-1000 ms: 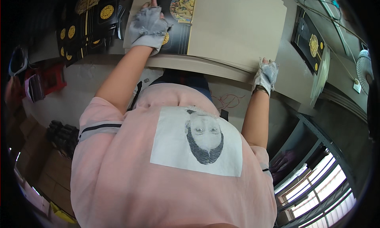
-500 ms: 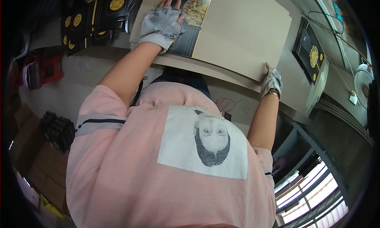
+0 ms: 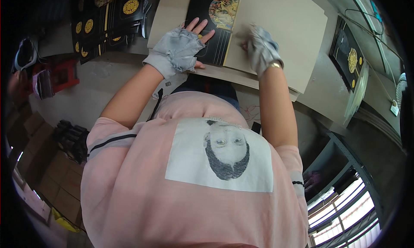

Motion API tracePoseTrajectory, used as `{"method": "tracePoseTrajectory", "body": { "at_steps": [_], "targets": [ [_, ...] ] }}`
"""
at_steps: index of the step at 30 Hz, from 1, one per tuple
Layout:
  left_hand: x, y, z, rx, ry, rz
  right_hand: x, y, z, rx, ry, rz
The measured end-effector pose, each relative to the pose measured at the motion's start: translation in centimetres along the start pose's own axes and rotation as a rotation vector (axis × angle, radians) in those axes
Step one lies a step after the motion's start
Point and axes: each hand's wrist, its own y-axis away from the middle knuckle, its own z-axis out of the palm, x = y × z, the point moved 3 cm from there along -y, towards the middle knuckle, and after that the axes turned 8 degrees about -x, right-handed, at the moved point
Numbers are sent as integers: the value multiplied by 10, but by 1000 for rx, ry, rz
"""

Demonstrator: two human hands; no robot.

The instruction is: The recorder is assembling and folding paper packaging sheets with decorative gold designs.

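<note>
A large beige board (image 3: 289,37) lies in front of me, its left part covered by a black printed panel (image 3: 211,43) with a round gold-and-coloured design and thin gold lines. My left hand (image 3: 177,47), in a grey fingerless glove, rests over the panel's near left corner with fingers spread. Just right of the panel's gold edge is my right hand (image 3: 264,49), gloved the same way, over the beige surface. It is turned on its side and its fingers are blurred, so their closing cannot be made out.
Stacked black-and-gold printed pieces (image 3: 110,21) lie at the far left. To the right, another black-and-gold panel (image 3: 347,54) lies on a pile of sheets. A red plastic stool (image 3: 64,73) stands at left, and a metal frame (image 3: 349,157) at lower right.
My right hand has moved left from the board's near right corner to beside the black panel. My left hand has slid nearer to me, down to the panel's near corner.
</note>
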Motion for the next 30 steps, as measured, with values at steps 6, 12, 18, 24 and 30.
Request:
{"method": "tracePoseTrajectory", "body": {
  "at_steps": [6, 12, 18, 24, 30],
  "targets": [
    [2, -10, -6, 51, -21, -3, 3, -66, 15, -142, 877, -245],
    [3, -6, -1, 62, -23, -13, 14, -70, 20, -179, 708, -68],
    [7, -16, -1, 52, -52, 17, 67, -119, 1, -246, 702, -464],
    [10, -17, -4, 42, -52, 86, 64, -119, 1, -107, 939, -299],
    [9, -14, 4, 41, -43, 62, 38, -90, 19, -92, 815, -207]
  ]
}}
